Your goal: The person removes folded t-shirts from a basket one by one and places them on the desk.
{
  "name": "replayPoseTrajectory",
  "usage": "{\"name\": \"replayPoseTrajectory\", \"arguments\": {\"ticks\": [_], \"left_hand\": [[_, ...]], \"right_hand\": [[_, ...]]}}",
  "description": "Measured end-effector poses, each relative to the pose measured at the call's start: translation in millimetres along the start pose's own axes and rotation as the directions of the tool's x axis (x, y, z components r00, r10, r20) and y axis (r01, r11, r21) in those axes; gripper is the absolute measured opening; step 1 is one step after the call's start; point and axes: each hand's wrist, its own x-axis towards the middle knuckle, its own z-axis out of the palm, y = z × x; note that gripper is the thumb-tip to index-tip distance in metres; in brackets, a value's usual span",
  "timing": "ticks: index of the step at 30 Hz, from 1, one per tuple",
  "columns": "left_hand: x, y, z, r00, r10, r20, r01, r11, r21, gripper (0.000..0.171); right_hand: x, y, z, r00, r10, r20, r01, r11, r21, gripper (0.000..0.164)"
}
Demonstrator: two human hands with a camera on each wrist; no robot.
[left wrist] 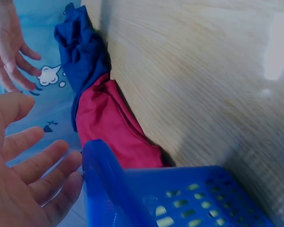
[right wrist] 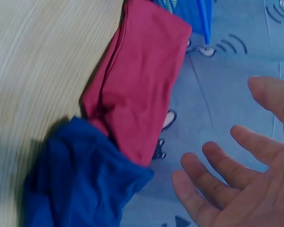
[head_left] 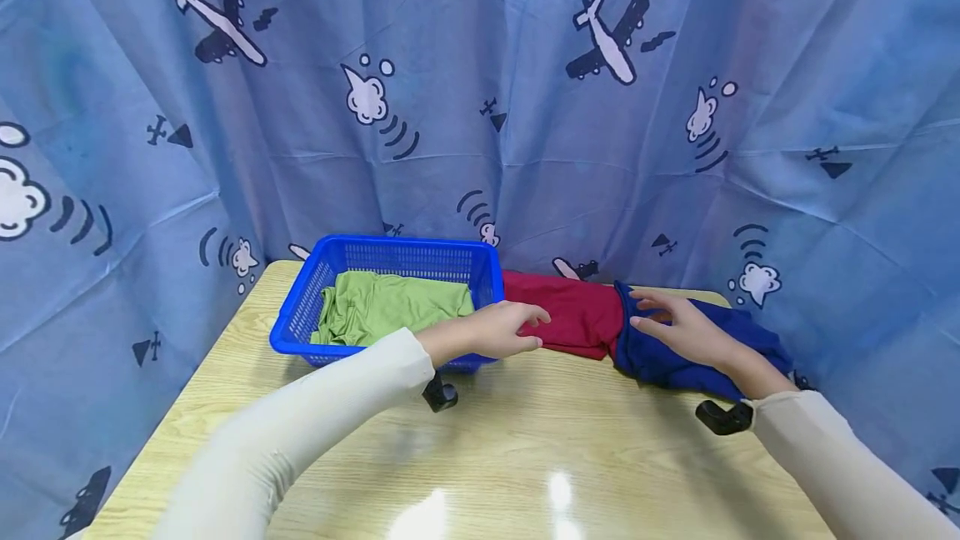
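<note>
My left hand [head_left: 504,329] hovers by the right wall of a blue plastic basket [head_left: 390,247], its fingers loosely bent around nothing. Inside the basket lies a green cloth [head_left: 390,302], folded flat with some creases at its left. My right hand [head_left: 693,332] is held above a dark blue cloth [head_left: 720,357], thumb and fingers spread apart and holding nothing. Between basket and blue cloth lies a red cloth [head_left: 562,311], roughly folded. In the right wrist view the blue cloth [right wrist: 85,179] overlaps one end of the red cloth [right wrist: 142,75].
A light wooden table [head_left: 510,448] carries everything, with bright reflections near its front. Behind it hangs a blue curtain [head_left: 450,107] printed with planes and clouds, close to the table's back edge. Black wrist mounts [head_left: 440,392] show beneath both wrists.
</note>
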Motion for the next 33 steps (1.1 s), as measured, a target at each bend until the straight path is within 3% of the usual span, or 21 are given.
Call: {"name": "replayPoseTrajectory", "arguments": {"ticks": [6, 13, 23, 33], "left_hand": [[-23.1, -8.8, -6.9, 1.0, 0.019, -0.006, -0.019, 1.0, -0.019, 0.042], [-46.0, -18.7, -15.6, 0.997, 0.041, -0.068, -0.046, 0.997, -0.065, 0.042], [-70.2, -42.6, -24.1, 0.992, -0.033, -0.118, 0.019, 0.993, -0.113, 0.045], [-93.2, -64.1, -38.9, 0.987, -0.091, -0.13, 0.074, 0.989, -0.131, 0.046]], "right_hand": [[4.6, -21.5, 14.2, 0.998, -0.051, 0.025, 0.05, 0.997, 0.053, 0.054], [11.1, -36.5, 33.2, 0.996, -0.08, 0.036, 0.077, 0.993, 0.085, 0.053], [24.4, -54.2, 54.6, 0.99, -0.135, 0.029, 0.131, 0.984, 0.123, 0.051], [39.6, -83.2, 61.7, 0.986, -0.16, 0.035, 0.155, 0.98, 0.124, 0.052]]}}
